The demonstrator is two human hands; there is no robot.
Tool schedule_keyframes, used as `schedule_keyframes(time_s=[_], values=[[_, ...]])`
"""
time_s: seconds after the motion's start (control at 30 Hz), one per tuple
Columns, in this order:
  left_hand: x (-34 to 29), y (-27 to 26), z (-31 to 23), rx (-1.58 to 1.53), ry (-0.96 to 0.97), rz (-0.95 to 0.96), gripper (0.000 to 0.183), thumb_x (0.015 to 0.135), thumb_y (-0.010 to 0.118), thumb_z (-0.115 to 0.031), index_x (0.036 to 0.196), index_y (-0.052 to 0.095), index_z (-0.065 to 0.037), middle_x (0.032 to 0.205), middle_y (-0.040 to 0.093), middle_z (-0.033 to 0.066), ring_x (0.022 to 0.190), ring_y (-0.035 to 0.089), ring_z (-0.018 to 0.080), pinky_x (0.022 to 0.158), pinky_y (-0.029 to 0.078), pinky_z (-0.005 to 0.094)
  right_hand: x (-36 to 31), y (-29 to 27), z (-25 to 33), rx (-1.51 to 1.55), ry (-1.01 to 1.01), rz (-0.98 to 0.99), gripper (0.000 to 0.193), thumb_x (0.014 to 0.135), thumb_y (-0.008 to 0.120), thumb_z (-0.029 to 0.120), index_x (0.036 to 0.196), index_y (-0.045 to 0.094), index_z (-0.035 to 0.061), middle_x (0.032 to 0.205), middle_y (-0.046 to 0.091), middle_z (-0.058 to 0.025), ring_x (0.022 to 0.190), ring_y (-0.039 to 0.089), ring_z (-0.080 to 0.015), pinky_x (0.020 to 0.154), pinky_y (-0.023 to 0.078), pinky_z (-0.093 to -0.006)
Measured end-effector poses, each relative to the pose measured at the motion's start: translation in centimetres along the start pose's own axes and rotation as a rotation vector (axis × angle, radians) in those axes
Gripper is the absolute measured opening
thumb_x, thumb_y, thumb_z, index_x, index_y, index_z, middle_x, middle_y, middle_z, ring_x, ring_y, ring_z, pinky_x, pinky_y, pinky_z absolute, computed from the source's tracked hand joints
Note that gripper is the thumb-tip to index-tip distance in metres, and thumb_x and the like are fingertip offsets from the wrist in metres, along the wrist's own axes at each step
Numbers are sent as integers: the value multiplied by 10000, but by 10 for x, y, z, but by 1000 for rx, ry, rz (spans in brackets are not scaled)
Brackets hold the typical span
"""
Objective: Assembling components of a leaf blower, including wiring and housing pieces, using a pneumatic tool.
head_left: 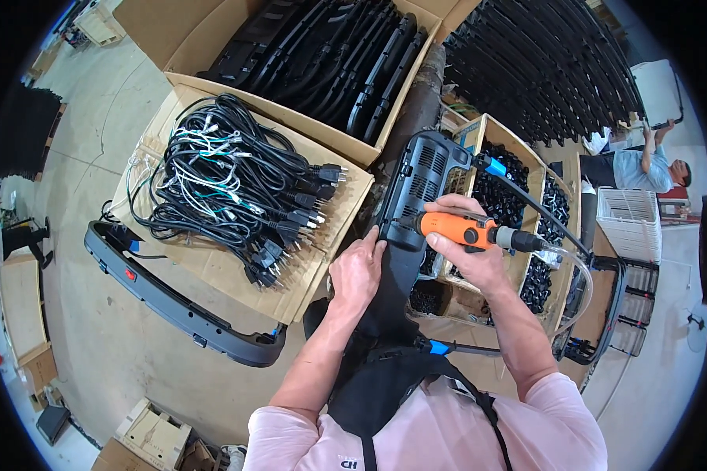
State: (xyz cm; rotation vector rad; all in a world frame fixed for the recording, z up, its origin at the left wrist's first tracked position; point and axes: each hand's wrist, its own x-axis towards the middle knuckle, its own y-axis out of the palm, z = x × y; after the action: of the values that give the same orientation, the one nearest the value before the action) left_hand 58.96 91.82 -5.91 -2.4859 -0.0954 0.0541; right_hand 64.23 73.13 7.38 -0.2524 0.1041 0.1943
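Note:
My right hand (473, 255) is wrapped round an orange air screwdriver (453, 228), its rear end joined to a clear hose (586, 286). The tool's front end lies against or just over a black vented plastic housing (424, 177), in front of my body; its tip is hidden. My left hand (357, 271) has its fingertips closed on the housing's lower left edge, with some fingers curled out of sight. Left of the housing, a heap of black power cords (212, 177) with white and green wire ends rests on a cardboard sheet (343, 235).
A cardboard box (275, 110) of black curved parts stands beyond the cords. A curved black frame (188, 306) with a red switch is at left. Divided wooden trays (536, 161) hold small black parts at right, near a white basket (628, 224). Another person (648, 165) works far right.

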Motion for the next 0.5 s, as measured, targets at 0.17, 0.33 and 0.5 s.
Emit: schedule_keyframes(time_s=[0.17,0.33,0.5], values=[[1,-2,-2,8,9,-15,330,999,690,-261,1268,731,-74,877,724,156,787,726,362,675,576,481,4,9,3,-35,5,26,516,883,814,59,1347,588,40,1279,697,-118,1230,647,-200,1082,521,-369],[0,-5,-7,28,-40,32,328,992,697,-261,1261,741,-79,929,746,159,829,734,356,711,580,454,13,19,2,-169,-27,79,488,872,814,68,1320,621,49,1235,699,-101,1183,668,-186,1047,536,-344],[-4,-6,-2,-45,-16,-52,299,1002,680,-245,1236,732,-65,920,739,176,845,730,375,731,580,473,19,26,-1,-281,-37,145,417,863,820,92,1253,676,60,1119,744,-82,1031,715,-171,933,572,-331]])
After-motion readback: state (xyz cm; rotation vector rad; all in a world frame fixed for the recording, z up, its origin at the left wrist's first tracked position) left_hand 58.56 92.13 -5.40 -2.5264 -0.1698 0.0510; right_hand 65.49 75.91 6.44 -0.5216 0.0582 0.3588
